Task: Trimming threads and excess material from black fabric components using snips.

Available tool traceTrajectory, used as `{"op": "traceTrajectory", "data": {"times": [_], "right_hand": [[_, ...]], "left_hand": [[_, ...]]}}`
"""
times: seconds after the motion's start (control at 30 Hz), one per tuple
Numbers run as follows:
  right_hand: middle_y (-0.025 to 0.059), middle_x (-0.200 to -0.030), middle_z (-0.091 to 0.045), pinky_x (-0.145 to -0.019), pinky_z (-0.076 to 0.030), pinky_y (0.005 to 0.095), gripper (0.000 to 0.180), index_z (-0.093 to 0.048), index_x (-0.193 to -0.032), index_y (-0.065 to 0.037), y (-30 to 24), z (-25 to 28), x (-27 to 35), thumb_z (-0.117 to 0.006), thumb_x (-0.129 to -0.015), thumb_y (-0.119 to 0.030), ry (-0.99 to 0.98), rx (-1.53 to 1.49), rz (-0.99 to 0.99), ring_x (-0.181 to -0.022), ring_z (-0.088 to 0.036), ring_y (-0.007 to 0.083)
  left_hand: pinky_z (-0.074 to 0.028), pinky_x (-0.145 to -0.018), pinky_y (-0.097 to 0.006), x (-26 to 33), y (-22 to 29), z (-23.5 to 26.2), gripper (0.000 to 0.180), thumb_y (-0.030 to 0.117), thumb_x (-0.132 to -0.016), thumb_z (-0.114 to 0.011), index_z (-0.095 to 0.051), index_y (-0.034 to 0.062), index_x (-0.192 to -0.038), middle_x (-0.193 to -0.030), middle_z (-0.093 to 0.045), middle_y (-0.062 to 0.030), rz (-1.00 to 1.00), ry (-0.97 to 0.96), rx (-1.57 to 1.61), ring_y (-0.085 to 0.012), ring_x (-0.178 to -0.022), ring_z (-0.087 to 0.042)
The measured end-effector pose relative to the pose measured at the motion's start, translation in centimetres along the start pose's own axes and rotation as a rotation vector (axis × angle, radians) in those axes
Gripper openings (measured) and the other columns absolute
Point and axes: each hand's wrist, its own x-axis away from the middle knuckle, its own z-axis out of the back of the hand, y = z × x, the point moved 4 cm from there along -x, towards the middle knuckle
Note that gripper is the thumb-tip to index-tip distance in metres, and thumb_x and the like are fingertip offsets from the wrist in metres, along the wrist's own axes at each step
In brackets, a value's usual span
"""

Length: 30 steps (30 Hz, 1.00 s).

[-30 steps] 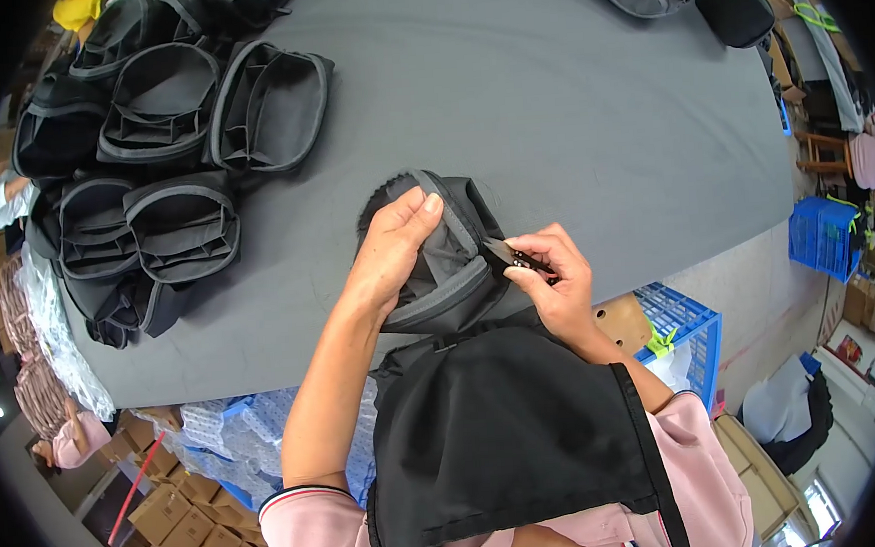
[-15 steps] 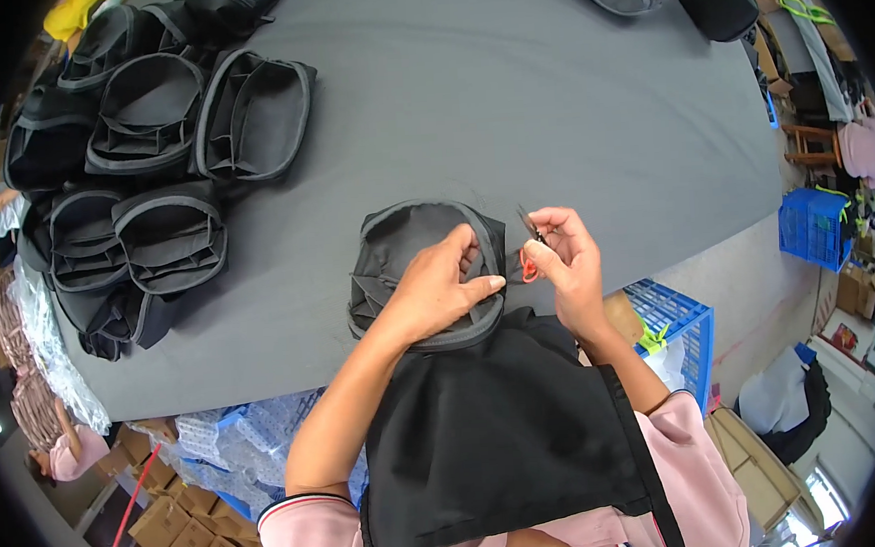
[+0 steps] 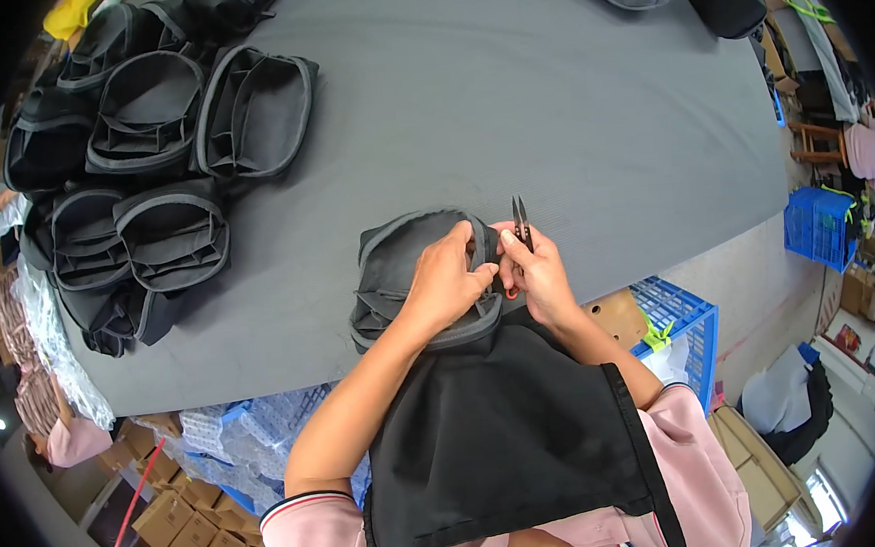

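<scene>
The fingers [image 3: 485,271] of the left hand [image 3: 448,285] pinch the grey-trimmed rim of a black fabric pouch [image 3: 407,270], which lies at the near edge of the grey worktop [image 3: 548,106], just below the frame's centre. Touching them, the right hand [image 3: 538,277] is clenched on small thread snips [image 3: 519,218], blades pointing up. This looks like trimming loose threads at the rim; the next cut would call for steadying the seam and bringing the blades down to it. Stacked pouches [image 3: 141,181] fill the upper left.
</scene>
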Motion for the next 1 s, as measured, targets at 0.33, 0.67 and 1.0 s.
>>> {"op": "traceTrajectory", "data": {"times": [0.33, 0.67, 1.0], "right_hand": [[-0.0027, -0.066, -0.047, -0.041, -0.030, 0.0202, 0.025, -0.060, -0.098, -0.002, -1.1, -1.2, 0.3, -0.054, -0.091, -0.026, -0.045, -0.055, -0.009, -0.047, -0.041, 0.0046], [0.0025, -0.088, -0.059, -0.081, -0.040, 0.0248, 0.022, -0.061, -0.094, -0.002, -1.4, -4.3, -0.3, -0.053, -0.091, -0.022, -0.162, 0.098, 0.065, -0.086, -0.053, 0.0111], [-0.0031, -0.071, -0.050, -0.053, -0.032, 0.0175, 0.017, -0.060, -0.093, -0.002, -8.1, -5.3, 1.5, -0.052, -0.092, -0.017, 0.103, 0.002, 0.574, -0.057, -0.040, 0.0034]], "left_hand": [[-0.046, -0.058, -0.024, 1.7, -1.3, 0.4, 0.031, 0.005, -0.074, -0.067, -0.052, -0.0039, -0.100, -0.082, -0.059, -0.0084, 0.091, 0.078, 0.403, -0.0089, -0.065, -0.056], [-0.044, -0.083, -0.025, 4.4, 1.9, 3.6, 0.052, 0.013, -0.075, -0.071, -0.051, 0.0000, -0.121, -0.109, -0.057, -0.0029, -0.306, -0.019, 0.379, -0.0102, -0.092, -0.054], [-0.041, -0.072, -0.036, 5.0, 5.9, 3.4, 0.030, 0.030, -0.083, -0.059, -0.056, 0.0005, -0.077, -0.075, -0.055, -0.0093, -0.608, -0.002, 0.248, -0.0232, -0.080, -0.053]]}}
